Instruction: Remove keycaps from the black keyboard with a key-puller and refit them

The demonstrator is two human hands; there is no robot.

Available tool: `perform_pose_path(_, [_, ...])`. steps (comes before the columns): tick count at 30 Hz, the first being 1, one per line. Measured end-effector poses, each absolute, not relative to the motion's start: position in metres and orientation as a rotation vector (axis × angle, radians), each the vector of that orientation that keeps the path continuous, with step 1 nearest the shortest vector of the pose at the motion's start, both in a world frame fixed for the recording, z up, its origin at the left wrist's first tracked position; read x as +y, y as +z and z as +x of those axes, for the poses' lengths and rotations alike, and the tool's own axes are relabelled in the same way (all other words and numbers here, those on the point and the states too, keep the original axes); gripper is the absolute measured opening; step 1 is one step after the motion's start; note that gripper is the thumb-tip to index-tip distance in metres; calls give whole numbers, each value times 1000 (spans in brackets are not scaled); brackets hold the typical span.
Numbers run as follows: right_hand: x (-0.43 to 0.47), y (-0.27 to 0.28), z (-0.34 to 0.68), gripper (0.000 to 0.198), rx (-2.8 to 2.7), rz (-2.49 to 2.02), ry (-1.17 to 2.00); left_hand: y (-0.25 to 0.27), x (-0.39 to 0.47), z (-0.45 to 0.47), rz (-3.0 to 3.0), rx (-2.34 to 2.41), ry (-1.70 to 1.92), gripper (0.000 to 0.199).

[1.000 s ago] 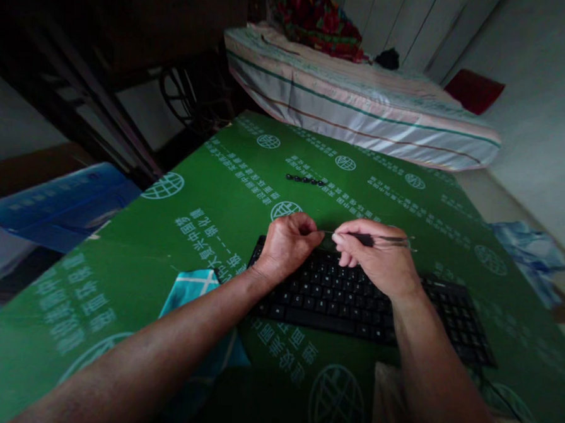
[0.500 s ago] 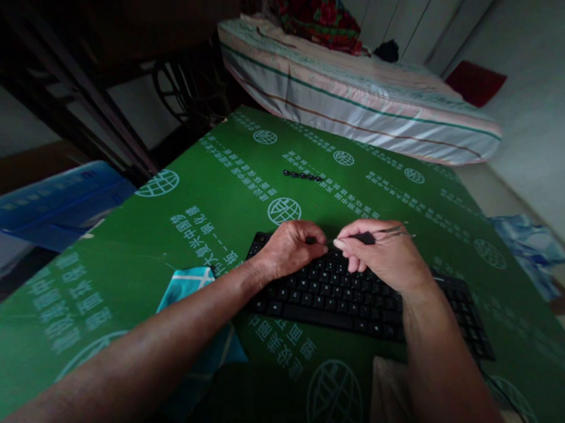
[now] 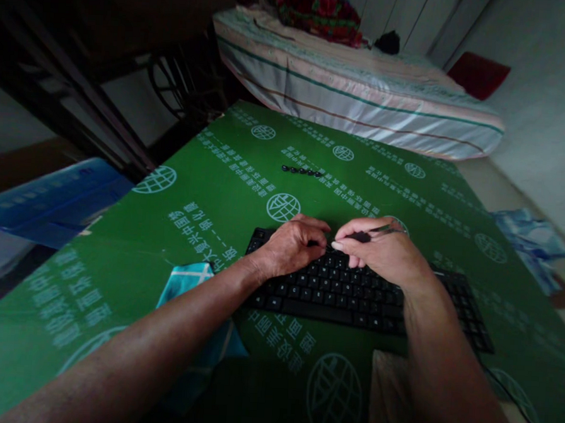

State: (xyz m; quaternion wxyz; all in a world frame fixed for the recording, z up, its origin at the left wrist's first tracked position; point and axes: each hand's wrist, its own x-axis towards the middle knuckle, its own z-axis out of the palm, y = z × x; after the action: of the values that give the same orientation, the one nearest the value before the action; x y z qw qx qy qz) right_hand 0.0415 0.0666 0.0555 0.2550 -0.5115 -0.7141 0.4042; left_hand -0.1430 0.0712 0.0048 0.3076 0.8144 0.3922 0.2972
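A black keyboard (image 3: 323, 283) lies on the green table, partly hidden under my hands. Over its upper rows, my left hand (image 3: 290, 246) is closed, thumb and fingers pinching a small dark piece (image 3: 315, 243) whose kind I cannot make out. My right hand (image 3: 384, 251) is closed close beside it, gripping a slim metal tool with a black grip (image 3: 359, 237). The tool's thin shiny end runs back over the hand, and its front points at the left fingertips. Several small black pieces (image 3: 301, 171) sit in a row farther up the table.
A teal checked cloth (image 3: 184, 282) lies beneath my left forearm on the green table (image 3: 217, 202). The keyboard's cable (image 3: 510, 394) trails off at the lower right. Beyond the table stands a bed (image 3: 364, 102). A blue box-like thing (image 3: 51, 193) is at the left.
The view has shifted slightly. Both hands stay over the keyboard in nearly the same pose, with small finger movements where they meet.
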Motion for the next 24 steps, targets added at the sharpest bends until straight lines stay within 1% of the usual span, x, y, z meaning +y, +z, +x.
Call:
perform_pose_path(3, [67,54,41,7,-1943,-1399,1129,4,71,-143,2189,1066,776,13])
perform_pose_path(10, [71,51,41,10,-1993,-1432,1119,4,71,-142,2174,1128,782,11])
perform_pose_path(13, [71,52,39,10,-2030,-1447,1090,5,72,-142,2141,1123,784,14])
perform_pose_path(18, [71,52,34,10,-2039,-1449,1022,5,73,-143,2123,1062,749,25])
perform_pose_path(21, [71,50,31,15,-1992,-1429,1036,5,74,-143,2121,1008,722,20])
perform_pose_path(24, [72,46,29,17,-1948,-1421,1019,4,73,-142,2101,1073,708,18])
